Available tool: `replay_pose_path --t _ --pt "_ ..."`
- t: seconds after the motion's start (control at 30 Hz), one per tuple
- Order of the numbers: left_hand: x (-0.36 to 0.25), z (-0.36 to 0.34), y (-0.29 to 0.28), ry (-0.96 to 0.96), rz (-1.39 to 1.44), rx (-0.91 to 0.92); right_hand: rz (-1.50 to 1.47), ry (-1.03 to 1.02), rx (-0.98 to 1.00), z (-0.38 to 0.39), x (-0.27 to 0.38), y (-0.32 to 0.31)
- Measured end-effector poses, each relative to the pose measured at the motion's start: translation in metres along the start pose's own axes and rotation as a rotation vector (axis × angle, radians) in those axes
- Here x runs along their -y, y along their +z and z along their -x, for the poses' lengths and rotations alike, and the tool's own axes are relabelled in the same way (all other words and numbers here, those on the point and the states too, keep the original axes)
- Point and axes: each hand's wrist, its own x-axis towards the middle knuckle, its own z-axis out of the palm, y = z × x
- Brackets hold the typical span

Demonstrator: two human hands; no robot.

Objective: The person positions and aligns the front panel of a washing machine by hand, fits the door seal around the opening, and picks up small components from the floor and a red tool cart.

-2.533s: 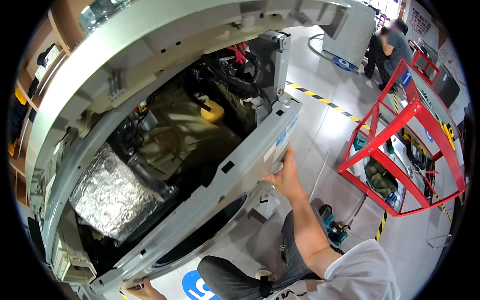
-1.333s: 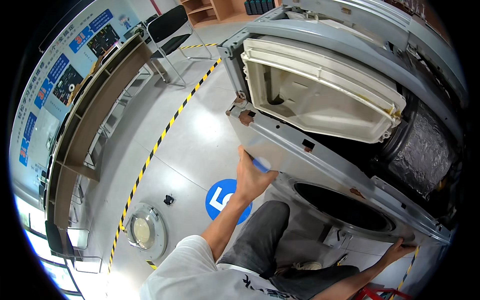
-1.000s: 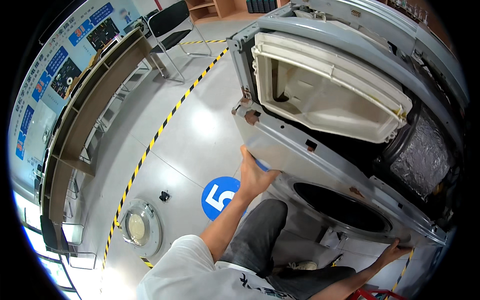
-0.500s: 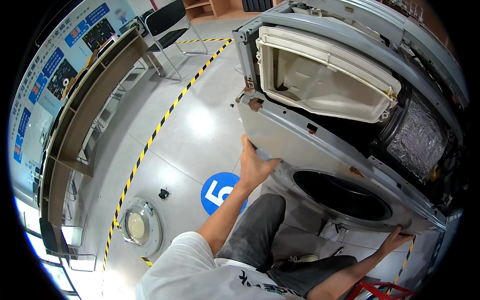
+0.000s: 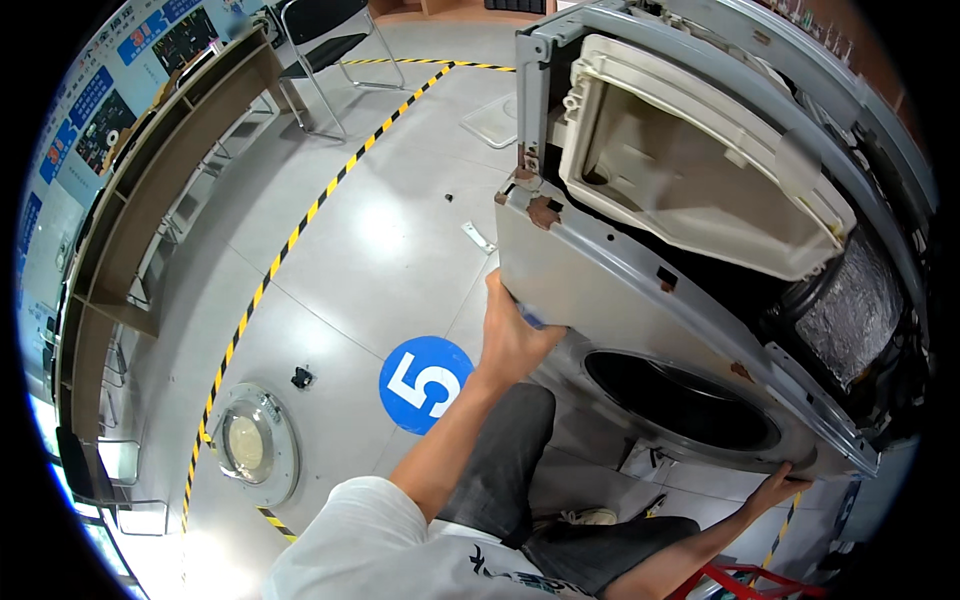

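A grey metal washing machine front panel (image 5: pixel 580 270) with rust spots and a round door opening leans out from the machine's cabinet (image 5: pixel 533 95). My left hand (image 5: pixel 515 335) grips the panel's left edge, thumb spread over its face. Down at the lower right edge, my right hand (image 5: pixel 778 486) holds the same panel, its fingers partly hidden. Behind the panel, the cabinet shows an off-white plastic housing (image 5: pixel 690 175) and a foil-wrapped part (image 5: pixel 850 315). My knees are bent beneath the panel.
A round washing machine door (image 5: pixel 285 460) and a small black part (image 5: pixel 302 377) lie on the floor to the left. Striped tape (image 5: pixel 300 235) runs past a blue floor disc (image 5: pixel 400 405). A chair (image 5: pixel 325 50) and a long desk (image 5: pixel 150 210) stand farther off; something red (image 5: pixel 735 580) is at lower right.
The panel has come slightly away from the cabinet toward me, with both hands still on it. The view has shifted, showing a white strip and a flat clear piece on the floor.
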Motion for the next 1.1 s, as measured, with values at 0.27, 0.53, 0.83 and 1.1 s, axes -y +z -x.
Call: replay_pose_path --t 0.27,0.53,0.83,1.1 --pt "0.069 0.02 0.008 0.151 -0.277 -0.017 -0.216 0.39 0.014 0.018 -0.053 -0.011" --pt "0.011 -0.001 0.009 0.054 -0.199 -0.038 -0.452 0.213 0.071 -0.008 0.063 0.003" --pt "0.035 -0.007 0.002 0.009 -0.207 -0.012 -0.277 0.28 0.049 -0.003 0.069 -0.004" --pt "0.041 -0.005 0.008 0.026 -0.261 -0.057 -0.281 0.301 0.022 -0.008 0.066 -0.004"
